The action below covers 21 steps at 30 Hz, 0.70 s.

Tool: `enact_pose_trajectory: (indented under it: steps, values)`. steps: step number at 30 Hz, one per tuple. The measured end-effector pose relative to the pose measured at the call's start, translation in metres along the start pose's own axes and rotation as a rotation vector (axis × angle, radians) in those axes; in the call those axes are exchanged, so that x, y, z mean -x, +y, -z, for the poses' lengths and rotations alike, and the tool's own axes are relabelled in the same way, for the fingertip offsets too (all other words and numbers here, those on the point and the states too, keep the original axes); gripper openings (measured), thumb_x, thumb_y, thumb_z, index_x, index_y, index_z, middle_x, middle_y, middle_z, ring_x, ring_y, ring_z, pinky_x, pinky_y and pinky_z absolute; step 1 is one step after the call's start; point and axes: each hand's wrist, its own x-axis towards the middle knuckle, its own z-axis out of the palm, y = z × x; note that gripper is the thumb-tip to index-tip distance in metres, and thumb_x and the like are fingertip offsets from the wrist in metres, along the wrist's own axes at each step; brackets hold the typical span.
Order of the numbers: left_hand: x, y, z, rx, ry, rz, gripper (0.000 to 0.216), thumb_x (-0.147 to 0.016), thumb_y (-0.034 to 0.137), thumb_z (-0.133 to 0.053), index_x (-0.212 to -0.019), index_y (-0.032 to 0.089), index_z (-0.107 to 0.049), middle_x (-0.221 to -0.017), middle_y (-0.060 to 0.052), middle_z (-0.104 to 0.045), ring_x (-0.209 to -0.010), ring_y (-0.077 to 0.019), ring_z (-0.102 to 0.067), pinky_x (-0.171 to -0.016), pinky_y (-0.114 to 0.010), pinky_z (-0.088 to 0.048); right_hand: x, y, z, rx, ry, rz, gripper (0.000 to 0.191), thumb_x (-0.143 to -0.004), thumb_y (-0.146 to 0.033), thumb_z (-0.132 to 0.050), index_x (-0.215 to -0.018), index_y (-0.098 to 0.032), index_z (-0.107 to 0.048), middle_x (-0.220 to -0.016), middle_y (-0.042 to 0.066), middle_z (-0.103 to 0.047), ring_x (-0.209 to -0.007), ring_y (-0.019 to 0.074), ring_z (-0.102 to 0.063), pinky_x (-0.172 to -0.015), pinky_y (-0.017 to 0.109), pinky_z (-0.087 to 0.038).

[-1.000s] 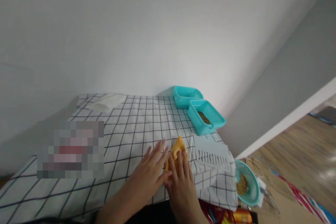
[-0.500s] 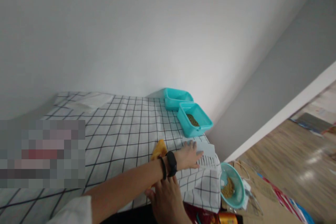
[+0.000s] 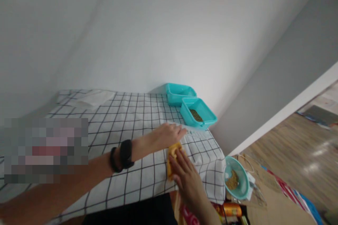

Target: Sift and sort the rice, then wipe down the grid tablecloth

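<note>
My left hand [image 3: 169, 135] reaches across the checked tablecloth [image 3: 126, 119] and grips one end of a pale slotted plastic panel [image 3: 194, 129], which is raised edge-on just above the cloth. A black band and watch sit on that wrist. My right hand [image 3: 186, 174] lies flat with fingers stretched on an orange cloth [image 3: 171, 163] near the table's front edge. Just beyond the panel stands a teal tray [image 3: 208, 116] holding green grains, with a second teal tray [image 3: 171, 95] behind it against the wall.
A folded white cloth [image 3: 92, 97] lies at the far left of the table. Below the table's right corner, on the floor, are a teal bowl [image 3: 243, 190] with brown grains and an orange can [image 3: 232, 209]. A white wall backs the table.
My left hand crossed over to the slotted panel, took hold of it and lifted it off the cloth. My right hand stayed on the orange cloth. The camera shifted slightly.
</note>
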Motion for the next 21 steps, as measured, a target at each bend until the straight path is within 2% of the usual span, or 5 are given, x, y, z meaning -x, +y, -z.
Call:
enact_pose_trajectory:
  steps: [5, 9, 13, 18, 21]
  values:
    - [0.096, -0.031, 0.004, -0.243, -0.003, 0.073, 0.049, -0.087, -0.011, -0.042, -0.127, 0.004, -0.067, -0.124, -0.025, -0.076, -0.108, -0.0324, -0.076, -0.086, -0.044, -0.065, 0.004, 0.073, 0.005, 0.136, 0.229, -0.323, 0.055, -0.11, -0.032, -0.026, -0.156, -0.012, -0.048, -0.163, 0.02, -0.045, -0.159, 0.035, -0.025, -0.12, 0.066, -0.033]
    - [0.15, -0.012, -0.02, -0.341, -0.014, 0.073, 0.056, -0.079, -0.016, -0.039, -0.113, 0.008, -0.077, -0.112, -0.019, -0.082, -0.095, -0.031, -0.08, -0.07, -0.038, -0.066, -0.015, 0.038, -0.018, 0.152, 0.201, -0.245, 0.056, -0.107, -0.032, -0.037, -0.159, -0.012, -0.044, -0.166, 0.019, -0.04, -0.16, 0.0341, -0.021, -0.123, 0.06, -0.031]
    - [0.17, 0.005, -0.036, -0.404, -0.03, 0.097, 0.056, -0.079, -0.014, -0.044, -0.116, 0.01, -0.078, -0.117, -0.02, -0.08, -0.104, -0.0344, -0.077, -0.083, -0.042, -0.066, -0.015, 0.031, -0.02, 0.148, 0.099, -0.03, 0.056, -0.106, -0.028, -0.041, -0.162, -0.024, -0.041, -0.168, 0.008, -0.039, -0.158, 0.0275, -0.028, -0.121, 0.051, -0.04]
    - [0.173, 0.007, -0.034, -0.42, -0.037, 0.117, 0.054, -0.08, -0.012, -0.045, -0.118, 0.009, -0.077, -0.121, -0.02, -0.079, -0.108, -0.0347, -0.077, -0.087, -0.041, -0.067, -0.004, 0.112, 0.017, 0.19, 0.214, -0.177, 0.055, -0.108, -0.024, -0.023, -0.155, -0.008, -0.049, -0.155, 0.024, -0.054, -0.155, 0.0346, -0.034, -0.119, 0.065, -0.038]
    - [0.168, 0.007, -0.03, -0.406, -0.026, 0.136, 0.053, -0.079, -0.012, -0.046, -0.115, 0.009, -0.078, -0.119, -0.019, -0.08, -0.105, -0.0343, -0.078, -0.084, -0.041, -0.068, -0.009, 0.1, 0.008, 0.193, 0.199, -0.165, 0.054, -0.107, -0.023, -0.027, -0.155, -0.007, -0.048, -0.155, 0.025, -0.053, -0.155, 0.0359, -0.033, -0.118, 0.066, -0.039]
